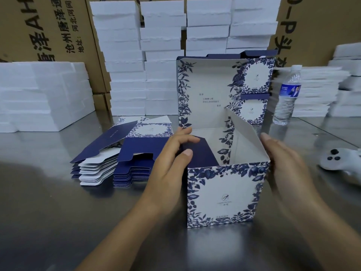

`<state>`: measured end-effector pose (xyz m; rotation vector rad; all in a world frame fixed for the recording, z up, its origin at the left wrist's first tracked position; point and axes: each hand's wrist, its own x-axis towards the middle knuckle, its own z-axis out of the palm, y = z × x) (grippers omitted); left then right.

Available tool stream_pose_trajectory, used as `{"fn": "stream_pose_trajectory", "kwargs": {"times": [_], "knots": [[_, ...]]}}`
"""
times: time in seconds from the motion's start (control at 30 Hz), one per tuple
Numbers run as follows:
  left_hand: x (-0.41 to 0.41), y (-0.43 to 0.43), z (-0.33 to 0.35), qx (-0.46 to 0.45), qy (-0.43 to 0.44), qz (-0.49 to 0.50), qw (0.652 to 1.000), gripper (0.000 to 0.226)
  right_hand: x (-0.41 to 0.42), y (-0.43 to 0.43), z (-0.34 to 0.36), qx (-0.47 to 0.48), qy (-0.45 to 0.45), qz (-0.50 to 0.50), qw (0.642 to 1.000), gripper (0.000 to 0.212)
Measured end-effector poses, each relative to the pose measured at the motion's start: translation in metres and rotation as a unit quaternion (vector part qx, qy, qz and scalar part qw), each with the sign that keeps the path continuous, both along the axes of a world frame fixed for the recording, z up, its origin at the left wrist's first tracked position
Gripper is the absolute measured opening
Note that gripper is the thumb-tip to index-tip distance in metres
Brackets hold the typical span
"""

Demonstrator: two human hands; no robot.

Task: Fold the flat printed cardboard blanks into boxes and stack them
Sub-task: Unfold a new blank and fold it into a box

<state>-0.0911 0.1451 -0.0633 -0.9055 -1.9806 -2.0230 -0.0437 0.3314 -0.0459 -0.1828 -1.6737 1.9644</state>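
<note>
Brown printed cartons point(48, 26) and stacked white foam blocks point(125, 55) back a grey metal tabletop point(48, 202). At its centre the blue-and-white floral cardboard box point(222, 196) stands upright, mouth upward and lid raised at the far side, right of a pile of flat printed blanks point(121, 153). The left hand point(172, 163) presses its dark-blue side flap point(201, 153) with relaxed fingers. The right hand point(283, 159) lies against the right wall, fingers straight.

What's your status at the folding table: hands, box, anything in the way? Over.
Left hand presses the navy side flap inward; right hand flat against the right side. Box upright, lid standing open. Flat blanks and water bottle stand apart, nothing blocking.
</note>
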Motion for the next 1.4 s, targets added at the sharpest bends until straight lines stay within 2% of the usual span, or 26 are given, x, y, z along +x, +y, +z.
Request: {"fn": "stream_pose_trajectory", "kwargs": {"times": [0.13,0.2,0.3,0.37,0.47,0.53,0.6,0.87,1.0,1.13,1.27,1.4], "knots": [[0.002,0.001,-0.002,-0.006,0.005,0.003,1.0,0.032,0.007,0.001,0.007,0.05,-0.037,0.074,0.995,0.036],[0.001,0.0,-0.001,-0.023,0.011,0.024,0.999,0.037,0.008,0.005,0.01,0.069,-0.075,0.113,0.988,0.035],[-0.001,-0.002,0.001,-0.04,0.002,0.023,0.999,0.041,0.007,0.01,0.016,0.117,-0.129,0.108,0.979,0.024],[0.0,-0.002,0.001,-0.026,-0.014,-0.002,1.0,0.038,0.007,0.011,0.022,0.15,-0.15,0.104,0.972,0.032],[0.001,-0.001,0.001,-0.013,-0.025,-0.02,0.999,0.03,0.007,0.015,0.036,0.245,-0.181,0.099,0.947,0.038],[0.001,0.0,0.001,-0.011,-0.031,-0.025,0.999,0.03,0.004,0.019,0.043,0.313,-0.202,0.094,0.923,0.033],[0.001,0.0,0.0,-0.007,-0.036,-0.028,0.999,0.03,0.002,0.021,0.047,0.344,-0.227,0.096,0.906,0.028],[-0.001,-0.002,0.002,-0.014,-0.034,-0.052,0.998,0.029,-0.004,0.019,0.065,0.379,-0.273,0.07,0.881,0.041],[-0.001,-0.002,0.002,-0.015,-0.035,-0.063,0.997,0.03,-0.013,0.016,0.07,0.407,-0.25,0.076,0.875,0.034],[0.0,-0.001,0.001,-0.015,-0.028,-0.061,0.998,0.029,-0.015,0.019,0.069,0.432,-0.253,0.093,0.861,0.043],[-0.002,-0.001,0.004,-0.023,-0.028,-0.055,0.998,0.028,-0.019,0.018,0.068,0.411,-0.267,0.094,0.866,0.031],[-0.004,-0.001,0.007,-0.046,-0.01,-0.051,0.998,0.03,-0.031,0.018,0.07,0.37,-0.265,0.068,0.888,0.022]]}}
